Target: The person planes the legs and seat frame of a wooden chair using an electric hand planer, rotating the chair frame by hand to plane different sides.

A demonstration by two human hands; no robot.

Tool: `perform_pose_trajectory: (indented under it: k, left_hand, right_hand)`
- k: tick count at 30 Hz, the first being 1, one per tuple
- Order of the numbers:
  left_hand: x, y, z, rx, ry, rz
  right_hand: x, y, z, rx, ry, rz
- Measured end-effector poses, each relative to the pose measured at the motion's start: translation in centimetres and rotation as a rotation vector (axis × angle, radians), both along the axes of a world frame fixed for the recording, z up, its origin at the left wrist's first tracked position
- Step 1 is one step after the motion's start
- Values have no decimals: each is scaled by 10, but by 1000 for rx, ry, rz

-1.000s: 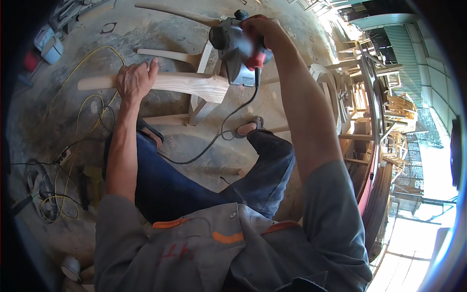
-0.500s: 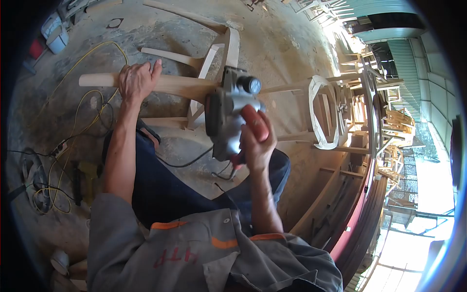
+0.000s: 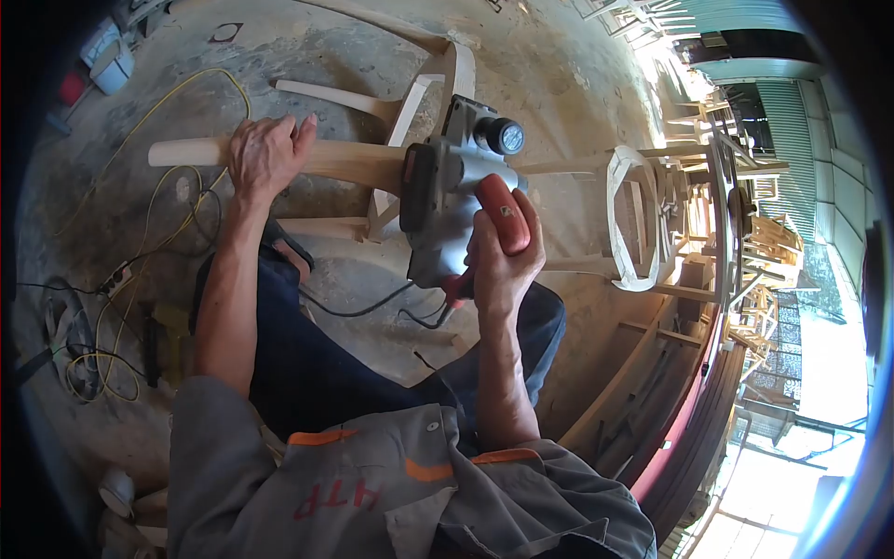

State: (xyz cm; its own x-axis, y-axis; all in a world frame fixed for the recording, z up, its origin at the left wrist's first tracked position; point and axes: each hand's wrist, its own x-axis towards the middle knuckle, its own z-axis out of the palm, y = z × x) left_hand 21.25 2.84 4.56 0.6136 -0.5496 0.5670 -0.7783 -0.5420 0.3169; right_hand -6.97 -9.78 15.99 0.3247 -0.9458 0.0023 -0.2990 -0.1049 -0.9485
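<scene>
An electric planer [image 3: 447,200], grey with a black front knob, rests against the wooden leg. My right hand [image 3: 506,265] is wrapped round its red handle [image 3: 501,212]. Over the pale wooden leg [image 3: 358,163] lies my left hand [image 3: 267,160], fingers curled round the wood and thumb raised, left of the planer. The leg's far end is hidden behind the planer. It appears to belong to the wooden chair frame [image 3: 407,110] below, though the join is covered. A black cord [image 3: 358,310] trails from the tool.
Another wooden frame [image 3: 615,219] stands to the right, near a long bench [image 3: 643,382]. Stacked chair parts [image 3: 773,247] lie beyond. On the floor at left are a yellow cord [image 3: 149,116], a coiled hose [image 3: 79,349] and a bucket [image 3: 112,67].
The planer, in my right hand, has moved slightly right and tilted, and now looks sharper. My left hand keeps its place on the leg. The view has shifted a little.
</scene>
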Motion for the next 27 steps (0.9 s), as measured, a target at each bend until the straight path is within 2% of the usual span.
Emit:
perform_pose_trajectory:
  k: [27]
  left_hand:
    - [-3, -7, 5, 44, 110, -38]
  right_hand:
    - [67, -89, 55, -27, 136, 213]
